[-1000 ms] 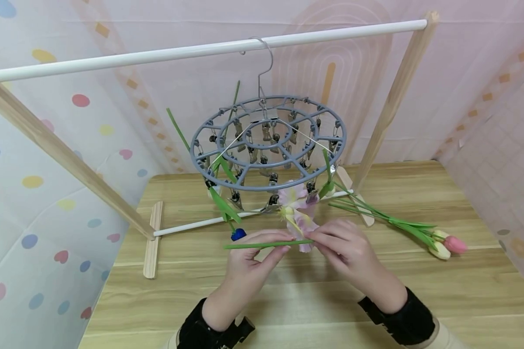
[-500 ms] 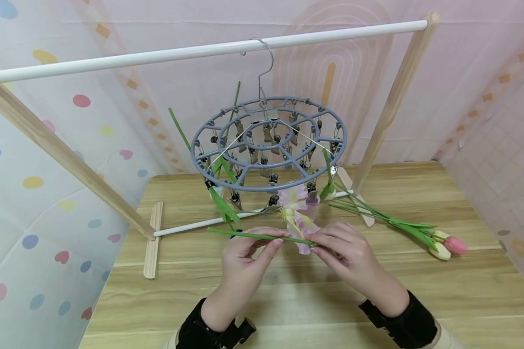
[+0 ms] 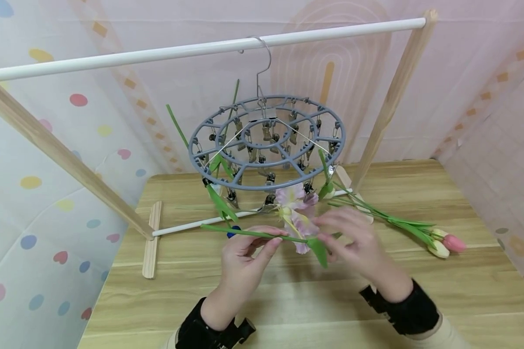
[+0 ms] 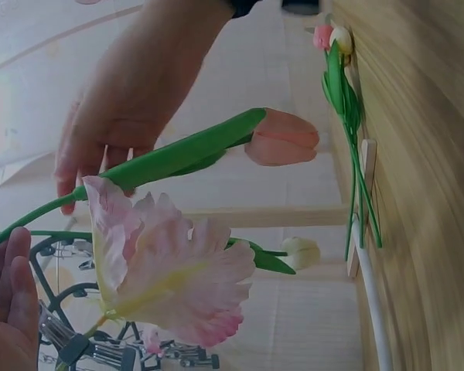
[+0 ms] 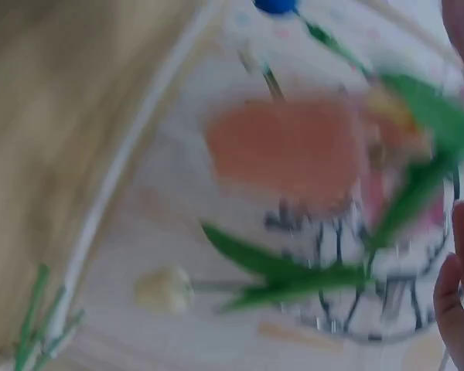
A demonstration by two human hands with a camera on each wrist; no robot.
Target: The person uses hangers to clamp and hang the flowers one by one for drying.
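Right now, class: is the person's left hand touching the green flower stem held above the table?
Touching. In the head view the left hand pinches the green stem between thumb and fingertips, with no gap showing.

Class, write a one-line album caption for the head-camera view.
Two hands, left hand pinching a green flower stem and right hand alongside, below a grey round clip hanger.
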